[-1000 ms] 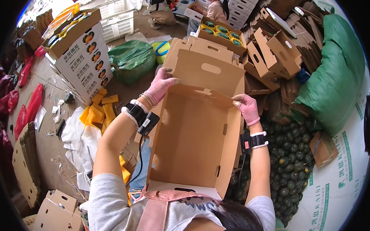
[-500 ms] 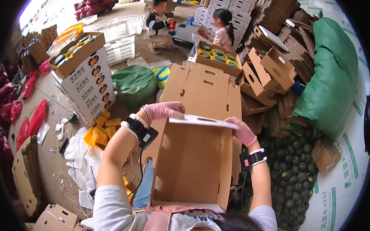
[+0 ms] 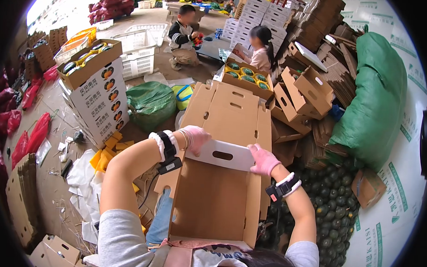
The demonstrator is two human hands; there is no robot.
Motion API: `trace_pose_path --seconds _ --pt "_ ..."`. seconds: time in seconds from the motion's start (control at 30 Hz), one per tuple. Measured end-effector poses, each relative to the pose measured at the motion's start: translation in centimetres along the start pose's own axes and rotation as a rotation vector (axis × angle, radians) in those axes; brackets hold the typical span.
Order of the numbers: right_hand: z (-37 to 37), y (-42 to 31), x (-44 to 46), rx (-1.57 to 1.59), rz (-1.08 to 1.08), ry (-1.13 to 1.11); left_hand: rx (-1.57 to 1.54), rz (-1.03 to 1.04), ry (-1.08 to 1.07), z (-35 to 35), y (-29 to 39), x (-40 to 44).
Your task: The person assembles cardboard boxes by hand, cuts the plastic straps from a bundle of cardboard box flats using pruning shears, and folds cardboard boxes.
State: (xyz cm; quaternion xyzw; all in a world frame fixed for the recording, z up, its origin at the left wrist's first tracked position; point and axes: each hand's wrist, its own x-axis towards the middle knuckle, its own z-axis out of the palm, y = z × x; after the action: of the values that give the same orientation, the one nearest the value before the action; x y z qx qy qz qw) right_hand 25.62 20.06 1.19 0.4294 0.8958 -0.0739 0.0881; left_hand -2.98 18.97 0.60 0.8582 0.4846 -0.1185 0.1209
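Observation:
An open cardboard box (image 3: 209, 199) lies in front of my body, brown inside, with low side walls. Its far end panel (image 3: 243, 158) is white and has an oval hand slot. In a pink glove, my left hand (image 3: 196, 138) is closed at the panel's left corner; some of its fingers are hidden. My right hand (image 3: 263, 159), gloved too, grips the panel's right corner, thumb on top. Beneath and beyond the box are flat cardboard blanks (image 3: 226, 105) with slots cut in them.
Dark green round squashes (image 3: 326, 198) are heaped at the right, below a green sack (image 3: 372, 101). A carton of squashes (image 3: 246, 78) stands beyond the blanks. Left are a tall carton stack (image 3: 99, 101) and a green bag (image 3: 151, 103). Two people crouch farther back.
The end panel has turned from nearly edge-on to showing its white face and slot. My right hand has moved left and slightly down; my left hand has moved slightly right and down.

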Motion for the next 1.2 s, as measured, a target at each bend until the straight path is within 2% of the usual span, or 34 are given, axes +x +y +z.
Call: trace_pose_path --seconds 0.03,0.2,0.33,0.4,0.43,0.53,0.6,0.63,0.67,0.73,0.77,0.83,0.87,0.9,0.93,0.97,1.0,1.03,1.07,1.1,1.13,1.2 --pt "-0.1 -0.2 0.0 -0.087 0.033 0.053 0.02 -0.027 0.032 0.1 0.4 -0.1" --pt "-0.8 -3.1 1.7 -0.247 0.081 0.018 0.065 -0.047 0.207 2.2 0.5 0.2" --pt "0.9 -1.1 3.4 -0.288 0.053 0.124 0.001 -0.103 0.283 2.9 1.1 1.0" --pt "0.7 -0.4 4.7 -0.339 0.054 0.176 0.039 -0.195 0.233 1.4 1.1 1.8" --pt "0.5 -0.7 4.7 -0.326 0.058 0.179 -0.021 -0.215 0.293 1.3 1.2 1.8" --pt "1.1 0.8 4.1 -0.246 -0.01 0.188 0.006 -0.184 0.291 1.6 1.9 1.2" --pt "0.1 2.1 3.1 0.34 -0.064 0.081 -0.013 -0.178 0.333 1.8 1.5 1.2" --pt "1.2 4.1 3.5 0.631 -0.269 0.199 -0.043 -0.225 0.343 1.0 1.3 -0.5" --pt "3.1 6.8 3.6 0.97 -0.327 0.199 -0.026 -0.223 0.436 1.5 0.5 -2.2" --pt "2.0 4.2 -0.8 1.419 -0.025 0.302 -0.136 -0.348 0.611 2.5 -2.0 -6.2" --pt "3.3 5.7 -1.4 1.264 -0.011 0.302 -0.217 -0.458 0.705 3.0 -3.5 -9.1" --pt "10.6 15.2 -2.0 1.154 0.082 0.341 -0.413 -0.715 0.981 6.3 -5.1 -15.9" --pt "10.6 15.3 -4.0 0.331 0.144 0.369 -0.526 -0.86 1.119 8.5 -6.1 -18.9" --pt "8.8 11.6 -6.6 0.375 0.242 0.344 -0.625 -0.888 1.328 11.2 -5.1 -22.0" --pt "7.6 8.1 -8.4 0.42 0.343 0.32 -0.763 -0.91 1.435 15.3 -5.1 -24.5" --pt "8.4 8.3 -8.7 0.495 0.368 0.314 -0.962 -1.072 1.426 19.0 -4.8 -26.6" --pt "9.6 8.4 -9.8 0.573 0.404 0.31 -1.139 -0.975 1.576 23.6 -4.5 -28.1" --pt "10.8 8.3 -11.3 0.651 0.45 0.307 -1.284 -1.085 1.642 25.4 -2.3 -29.1" --pt "11.4 7.6 -12.1 0.777 0.449 0.287 -1.561 -1.241 1.589 26.5 -0.7 -30.0" --pt "11.5 6.6 -12.3 0.898 0.445 0.265 -1.581 -1.414 1.625 27.5 1.2 -29.9" --pt "11.5 5.7 -12.5 1.018 0.436 0.247 -1.665 -1.478 1.645 27.7 3.1 -30.0" --pt "12.1 4.1 -12.5 0.903 0.372 0.329 -1.611 -1.596 1.631 33.3 4.0 -30.0"
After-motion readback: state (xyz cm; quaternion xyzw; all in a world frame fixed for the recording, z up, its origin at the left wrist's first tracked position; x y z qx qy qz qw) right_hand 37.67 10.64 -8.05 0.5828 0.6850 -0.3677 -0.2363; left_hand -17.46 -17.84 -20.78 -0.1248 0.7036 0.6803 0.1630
